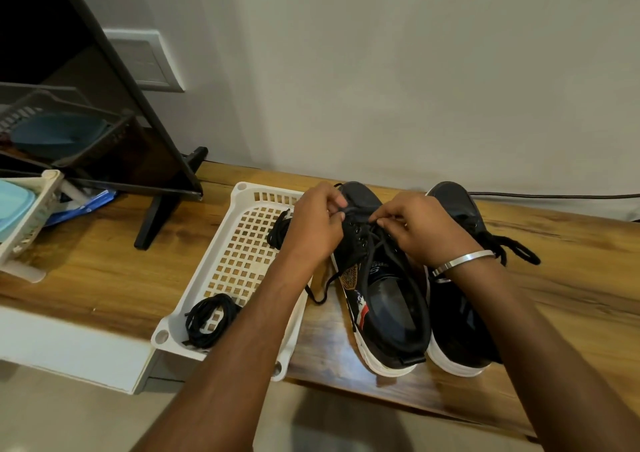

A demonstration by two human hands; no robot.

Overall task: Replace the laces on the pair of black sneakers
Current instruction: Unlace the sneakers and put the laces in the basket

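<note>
Two black sneakers with white soles stand side by side on the wooden table, toes toward the wall. The left sneaker [384, 299] has a black lace [375, 244] running loosely through its eyelets. My left hand [317, 225] pinches the lace near the top eyelets at the toe end. My right hand [417, 228] pinches the lace just opposite, a silver bangle on its wrist. The right sneaker [460, 316] is partly hidden by my right forearm; its tied lace [516, 247] trails to the right.
A white lattice basket [239, 254] left of the shoes holds a coiled black lace [209, 318] at the front and another bundle [278, 230] at the back. A television [104, 112] on a black stand sits at left, beside a second basket [27, 216]. A cable [554, 195] runs along the wall.
</note>
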